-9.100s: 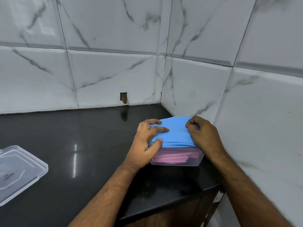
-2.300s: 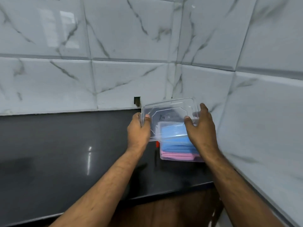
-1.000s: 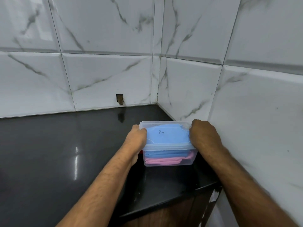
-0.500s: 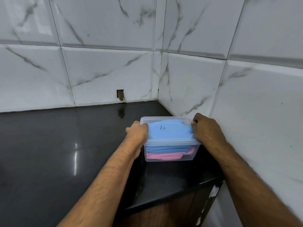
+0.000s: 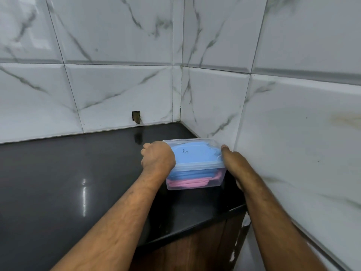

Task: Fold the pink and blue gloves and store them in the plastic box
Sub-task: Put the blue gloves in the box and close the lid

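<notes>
The clear plastic box (image 5: 195,185) stands on the black counter by the right wall. Its clear lid (image 5: 192,153) lies on top. Through the wall I see the folded blue gloves (image 5: 190,174) stacked over the folded pink gloves (image 5: 188,183). My left hand (image 5: 157,158) is curled over the box's left rim. My right hand (image 5: 233,161) lies flat against the box's right side, thumb at the lid's far corner.
The black counter (image 5: 78,182) stretches left, its front edge near the box over a wooden cabinet (image 5: 195,251). White marble tile walls (image 5: 293,124) close in behind and right. A small hole (image 5: 136,116) shows in the back tile.
The lid, held over the box 2.3 s ago, now sits on it. In the last half second my right hand slid from the lid's top down the box's right side.
</notes>
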`<state>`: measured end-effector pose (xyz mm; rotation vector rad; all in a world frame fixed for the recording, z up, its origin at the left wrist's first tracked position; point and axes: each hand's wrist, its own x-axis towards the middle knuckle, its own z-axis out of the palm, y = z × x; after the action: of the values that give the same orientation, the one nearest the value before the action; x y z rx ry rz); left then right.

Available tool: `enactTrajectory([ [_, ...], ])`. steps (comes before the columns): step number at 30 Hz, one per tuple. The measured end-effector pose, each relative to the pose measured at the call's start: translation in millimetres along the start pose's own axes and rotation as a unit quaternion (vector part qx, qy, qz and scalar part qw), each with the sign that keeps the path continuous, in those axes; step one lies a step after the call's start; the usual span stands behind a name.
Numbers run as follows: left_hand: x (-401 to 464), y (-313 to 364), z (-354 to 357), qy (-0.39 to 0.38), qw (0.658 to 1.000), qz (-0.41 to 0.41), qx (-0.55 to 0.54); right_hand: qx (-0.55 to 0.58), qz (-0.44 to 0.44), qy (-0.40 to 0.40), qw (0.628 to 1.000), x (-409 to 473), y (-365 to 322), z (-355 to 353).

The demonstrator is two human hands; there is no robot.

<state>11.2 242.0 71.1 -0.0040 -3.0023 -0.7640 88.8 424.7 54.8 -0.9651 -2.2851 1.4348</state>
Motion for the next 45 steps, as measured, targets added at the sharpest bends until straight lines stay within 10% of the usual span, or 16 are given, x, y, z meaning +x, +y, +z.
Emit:
enactTrajectory([
  [12,7,-2,-23,0.027,0.973,0.056,0.222,0.208,0.128,-0.206,0.948,2,11,2],
  [34,7,19,-13,0.018,0.894,0.074,0.441,-0.124,-0.092,0.053,0.987,6,-16,21],
  [45,5,9,-16,0.087,0.937,0.125,0.314,-0.221,-0.126,0.086,0.963,-6,-23,25],
])
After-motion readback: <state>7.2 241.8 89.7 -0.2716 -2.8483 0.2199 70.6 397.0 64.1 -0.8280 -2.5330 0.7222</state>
